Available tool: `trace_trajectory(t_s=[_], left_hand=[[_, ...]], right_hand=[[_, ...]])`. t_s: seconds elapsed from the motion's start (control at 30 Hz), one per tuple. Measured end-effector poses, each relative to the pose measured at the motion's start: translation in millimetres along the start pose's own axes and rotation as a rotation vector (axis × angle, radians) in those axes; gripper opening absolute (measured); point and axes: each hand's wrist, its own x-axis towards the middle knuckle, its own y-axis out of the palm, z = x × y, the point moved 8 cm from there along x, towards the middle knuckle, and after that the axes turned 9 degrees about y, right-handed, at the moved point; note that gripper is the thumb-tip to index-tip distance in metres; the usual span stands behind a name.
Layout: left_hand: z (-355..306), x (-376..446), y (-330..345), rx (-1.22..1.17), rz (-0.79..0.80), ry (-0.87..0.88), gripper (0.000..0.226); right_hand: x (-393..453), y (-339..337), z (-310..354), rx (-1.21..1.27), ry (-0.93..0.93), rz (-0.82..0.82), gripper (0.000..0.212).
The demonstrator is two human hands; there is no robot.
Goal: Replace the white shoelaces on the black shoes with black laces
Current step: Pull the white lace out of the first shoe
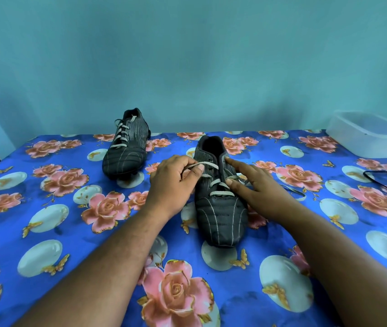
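With our left hand (172, 182) pinching the white lace (205, 165), we draw it out gently while our flat-fingered right hand (257, 185) seemingly steadies the near football boot (220, 208).

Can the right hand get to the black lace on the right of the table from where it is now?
Probably yes. The right hand rests open on the near shoe and holds nothing, and the black lace lies on the cloth to its right with only bare tablecloth between them.
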Motion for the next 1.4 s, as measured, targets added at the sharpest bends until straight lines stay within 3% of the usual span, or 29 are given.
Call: trace_trajectory(t_s=[0.1,0.27,0.43,0.53,0.63,0.7,0.8,0.87,0.93,1.03,1.13,1.3,1.4], left_hand=[[-11.5,-0.3,2.4,-0.003,0.004,0.062,0.049],[-15.6,0.0,3.7,0.069,-0.006,0.059,0.038],[5.9,-3.5,-17.1,0.265,-0.049,-0.129,0.034],[22.6,-8.4,-23.8,0.348,0.009,-0.288,0.039],[26.9,-11.9,-19.2,0.426,0.084,-0.341,0.036],[20.4,-10.2,-15.9,0.394,0.061,-0.282,0.040],[-7.1,-3.9,-6.5,0.258,0.013,-0.002,0.058],[-25.4,-4.7,0.7,0.265,0.021,0.149,0.042],[-32.4,-5.5,4.1,0.273,0.021,0.164,0.027],[-28.9,-4.5,3.2,0.229,0.014,0.129,0.022],[-9.9,-3.0,-4.9,0.129,-0.013,-0.021,0.023],[18.6,-9.5,-20.6,0.316,0.010,-0.278,0.036],[17.1,-7.6,-21.2,0.377,0.004,-0.241,0.033]], right_hand=[[0.1,0.2,-0.2,0.004,-0.004,0.001,0.057],[0.5,0.5,-0.6,0.013,-0.010,0.000,0.060],[-1.1,-1.0,1.7,0.017,0.008,-0.001,0.057],[-2.6,-2.3,3.9,0.007,0.007,-0.006,0.057],[-2.5,-1.3,3.1,0.011,0.003,-0.003,0.057],[-1.6,-0.9,1.8,0.013,0.001,-0.004,0.058],[-0.8,-0.6,0.6,0.018,0.008,0.001,0.067],[-0.5,-0.7,0.9,0.015,0.012,0.000,0.061],[-1.3,-2.0,1.4,0.015,0.010,-0.008,0.057],[-2.9,-2.8,3.8,0.004,0.018,0.000,0.057],[-3.9,-2.1,4.7,0.010,0.007,-0.001,0.057],[-3.7,-1.3,3.9,0.021,0.006,0.007,0.057],[-3.7,-1.4,2.7,0.025,0.010,0.006,0.057]])
